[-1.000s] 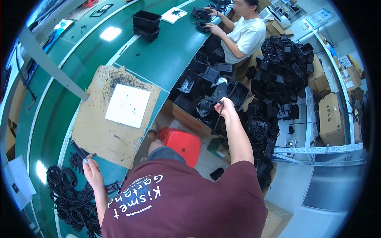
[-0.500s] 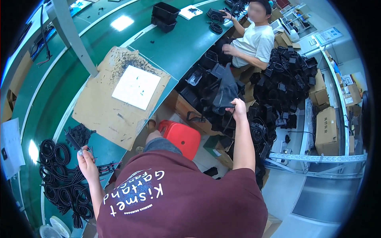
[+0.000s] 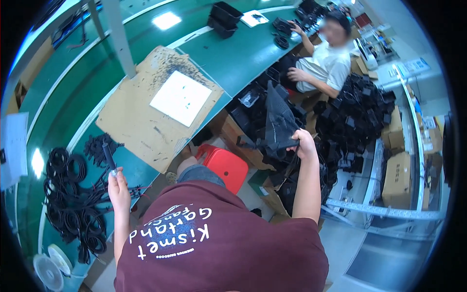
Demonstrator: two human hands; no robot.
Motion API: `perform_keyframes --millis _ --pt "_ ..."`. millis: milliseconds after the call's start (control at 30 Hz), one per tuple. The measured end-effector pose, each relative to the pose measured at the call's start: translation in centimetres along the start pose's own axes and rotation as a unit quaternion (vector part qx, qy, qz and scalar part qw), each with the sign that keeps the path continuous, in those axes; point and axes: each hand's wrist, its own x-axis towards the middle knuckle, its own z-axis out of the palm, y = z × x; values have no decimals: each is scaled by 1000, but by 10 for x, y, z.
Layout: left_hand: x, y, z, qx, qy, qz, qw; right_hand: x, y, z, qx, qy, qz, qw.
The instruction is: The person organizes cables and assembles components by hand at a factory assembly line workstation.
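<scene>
My left hand [image 3: 119, 189] is closed round the shiny metal end of a dark rod-shaped tool [image 3: 108, 155], which points up and away above the bench. Behind the tool lies a pile of small black parts [image 3: 97, 148], beside coils of black cable [image 3: 73, 209]. My right hand [image 3: 304, 144] pinches the lower right edge of a black mesh sheet [image 3: 281, 119]. The sheet hangs off the bench's right side, in front of black plastic housings. Its exact kind is unclear.
On the green bench [image 3: 226, 68] lie worn cardboard [image 3: 131, 117] and a white board [image 3: 180, 99]. Black bins [image 3: 224, 19] stand farther back. A red stool [image 3: 224, 168] is below the bench. A co-worker [image 3: 323, 63] sits at far right, near heaped black housings [image 3: 357, 112] and cardboard boxes [image 3: 397, 180].
The view has shifted, so the bench appears farther right. The tool in my left hand now points more upright. My right hand still holds the mesh sheet, which has changed its drape.
</scene>
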Motion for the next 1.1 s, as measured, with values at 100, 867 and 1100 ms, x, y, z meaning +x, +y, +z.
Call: perform_keyframes --millis 100,867,1100 --pt "-7 -8 -14 -8 46 -9 999 -10 -24 43 -30 -126 23 991" --pt "-145 -34 -116 21 384 -84 919 31 -29 414 -47 -462 66 883" --pt "-196 -52 -115 -9 535 -177 826 33 -68 438 -82 -507 67 855"
